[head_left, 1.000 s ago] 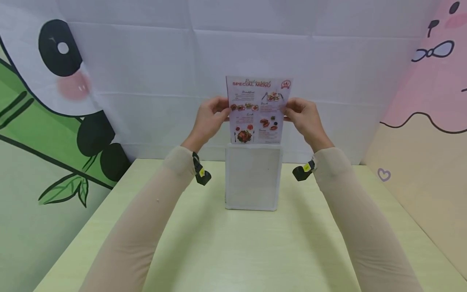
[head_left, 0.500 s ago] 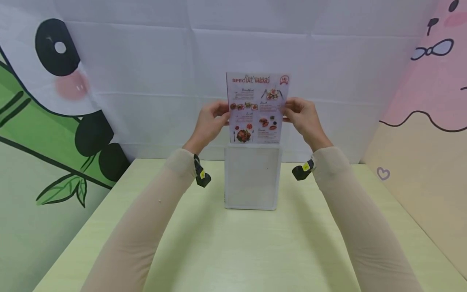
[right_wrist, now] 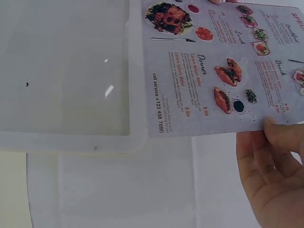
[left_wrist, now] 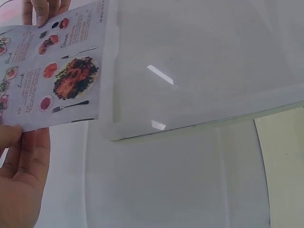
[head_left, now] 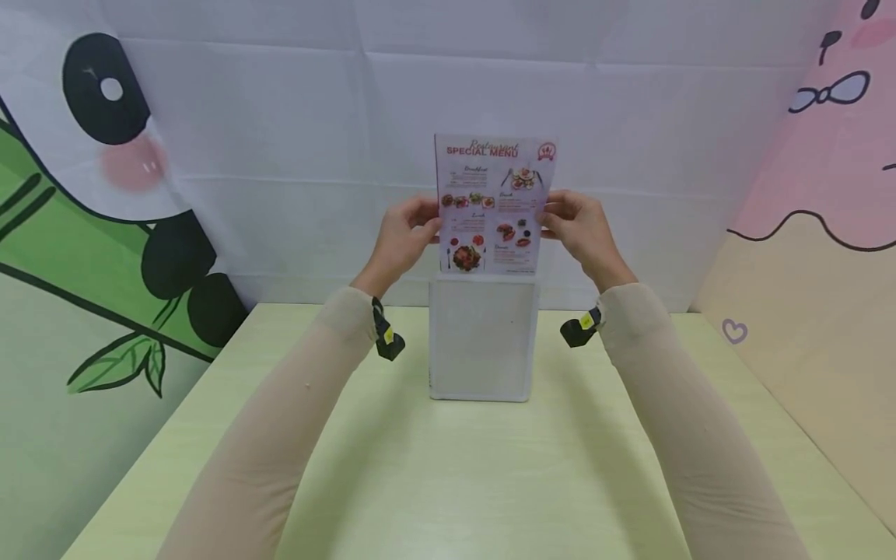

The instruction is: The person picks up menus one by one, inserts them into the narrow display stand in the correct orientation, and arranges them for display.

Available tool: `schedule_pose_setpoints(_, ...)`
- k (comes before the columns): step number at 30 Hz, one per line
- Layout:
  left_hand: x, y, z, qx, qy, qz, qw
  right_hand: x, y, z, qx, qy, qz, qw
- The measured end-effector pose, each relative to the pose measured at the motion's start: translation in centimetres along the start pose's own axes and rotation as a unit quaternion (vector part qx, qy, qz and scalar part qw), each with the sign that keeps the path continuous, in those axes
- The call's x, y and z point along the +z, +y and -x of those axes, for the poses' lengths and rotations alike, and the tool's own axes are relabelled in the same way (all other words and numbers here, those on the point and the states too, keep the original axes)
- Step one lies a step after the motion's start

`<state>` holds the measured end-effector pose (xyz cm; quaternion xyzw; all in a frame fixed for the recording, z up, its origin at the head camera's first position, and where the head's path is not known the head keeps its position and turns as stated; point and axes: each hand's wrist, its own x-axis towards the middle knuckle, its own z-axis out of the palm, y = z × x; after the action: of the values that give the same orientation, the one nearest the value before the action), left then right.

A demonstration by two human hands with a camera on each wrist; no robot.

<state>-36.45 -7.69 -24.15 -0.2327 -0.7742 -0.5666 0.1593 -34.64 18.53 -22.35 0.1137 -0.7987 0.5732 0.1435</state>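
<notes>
A printed restaurant menu sheet (head_left: 490,202) stands upright over a white-framed clear sign holder (head_left: 481,342). Its lower edge meets the holder's top edge in the head view. My left hand (head_left: 402,237) pinches the menu's left side, thumb on the printed face and fingers behind. On the opposite side, my right hand (head_left: 581,233) pinches the sheet in the same way. The right wrist view shows the menu's bottom edge (right_wrist: 156,104) right along the holder's frame (right_wrist: 137,95). Seen from the left wrist, the menu (left_wrist: 52,71) likewise lies up against the clear panel (left_wrist: 199,61).
The holder stands on a pale yellow-green table (head_left: 448,482). Behind it hangs a white cloth backdrop (head_left: 280,140). Cartoon-printed walls flank the table, with a panda eye (head_left: 106,89) at left and a pink figure (head_left: 826,155) at right.
The menu's top edge has risen slightly while its bottom edge stays at the holder's top. Both hands keep their pinch on its sides. The holder has stayed in place.
</notes>
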Motion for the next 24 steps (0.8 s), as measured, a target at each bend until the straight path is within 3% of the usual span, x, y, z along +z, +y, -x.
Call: schedule_pose_setpoints(24, 0.10, -0.61, -0.34, 0.000, 0.005, -0.002, 1.0000, 0.27, 0.05, -0.37, -0.004, 0.009, -0.005, 0.9999)
